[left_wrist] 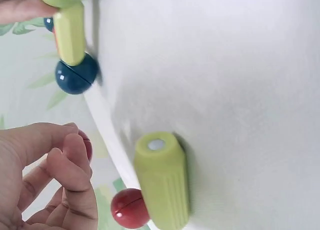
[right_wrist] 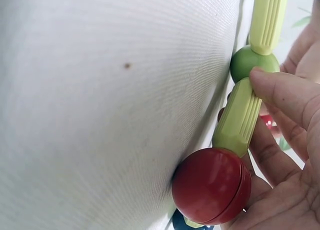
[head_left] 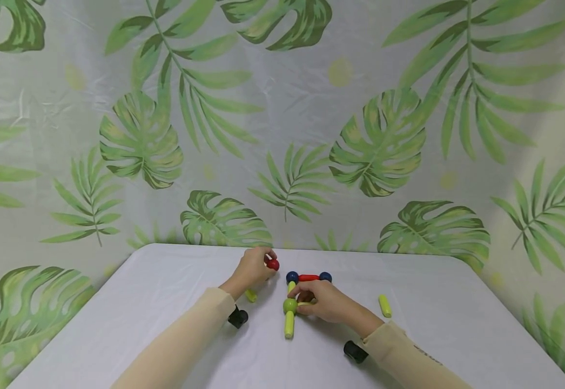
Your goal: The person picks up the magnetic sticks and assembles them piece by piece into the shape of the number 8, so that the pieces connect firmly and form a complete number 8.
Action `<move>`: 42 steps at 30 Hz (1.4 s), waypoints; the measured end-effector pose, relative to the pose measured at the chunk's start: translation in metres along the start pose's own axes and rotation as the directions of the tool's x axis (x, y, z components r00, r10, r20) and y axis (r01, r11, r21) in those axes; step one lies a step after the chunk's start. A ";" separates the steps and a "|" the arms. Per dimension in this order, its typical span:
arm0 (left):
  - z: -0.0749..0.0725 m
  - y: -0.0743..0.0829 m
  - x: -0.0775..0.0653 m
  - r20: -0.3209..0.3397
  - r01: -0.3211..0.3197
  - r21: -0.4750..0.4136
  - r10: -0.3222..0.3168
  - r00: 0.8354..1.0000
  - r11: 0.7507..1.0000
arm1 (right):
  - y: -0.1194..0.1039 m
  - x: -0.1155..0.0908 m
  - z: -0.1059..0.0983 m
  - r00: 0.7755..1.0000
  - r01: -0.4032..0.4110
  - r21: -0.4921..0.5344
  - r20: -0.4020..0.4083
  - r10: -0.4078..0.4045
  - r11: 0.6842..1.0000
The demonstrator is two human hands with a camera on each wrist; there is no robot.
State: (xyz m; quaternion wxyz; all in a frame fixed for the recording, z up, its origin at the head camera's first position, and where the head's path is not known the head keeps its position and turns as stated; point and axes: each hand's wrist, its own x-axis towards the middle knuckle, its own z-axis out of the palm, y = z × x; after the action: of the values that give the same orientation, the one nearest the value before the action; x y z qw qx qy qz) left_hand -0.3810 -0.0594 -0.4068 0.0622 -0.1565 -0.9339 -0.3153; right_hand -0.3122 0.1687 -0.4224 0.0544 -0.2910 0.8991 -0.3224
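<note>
My left hand [head_left: 252, 269] pinches a red ball [head_left: 273, 265] between thumb and fingers; the left wrist view shows only its edge behind a fingertip. With thumb and fingers, my right hand [head_left: 330, 303] grips a yellow-green rod [right_wrist: 237, 117]. That rod runs from a green ball [head_left: 289, 306] to a second red ball [right_wrist: 212, 185], which the hand hides in the head view. Two more yellow-green rods meet the green ball: a near rod [head_left: 289, 325] and a far one [head_left: 291, 287] leading to a dark blue ball [head_left: 292, 277].
A red rod [head_left: 309, 277] joins that blue ball to another blue ball [head_left: 325, 277]. Below my left wrist lies a loose yellow-green rod [left_wrist: 162, 182], with a red ball [left_wrist: 131, 208] beside it. Another loose rod [head_left: 384, 306] lies right on the white table [head_left: 166, 281].
</note>
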 end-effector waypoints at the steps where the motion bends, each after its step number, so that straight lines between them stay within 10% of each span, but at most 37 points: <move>1: -0.001 0.000 -0.001 -0.003 -0.005 -0.007 0.005 1.000 1.000 | 0.000 0.000 0.000 1.000 0.000 0.001 0.000 0.000 1.000; 13: -0.011 0.007 -0.023 0.053 0.063 -0.158 -0.055 0.997 0.985 | 0.000 0.001 0.001 1.000 0.003 -0.001 0.000 -0.003 1.000; 42: -0.017 0.009 -0.097 0.099 -0.012 -0.301 0.043 0.994 0.953 | 0.000 0.000 0.002 1.000 0.002 0.013 -0.006 -0.001 1.000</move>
State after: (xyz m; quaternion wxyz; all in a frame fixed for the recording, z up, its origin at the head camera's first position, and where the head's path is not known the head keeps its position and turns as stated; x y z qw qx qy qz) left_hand -0.2862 -0.0871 -0.4090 -0.0067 -0.1934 -0.8748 -0.4441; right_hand -0.3113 0.1676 -0.4235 0.0534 -0.2903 0.8970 -0.3291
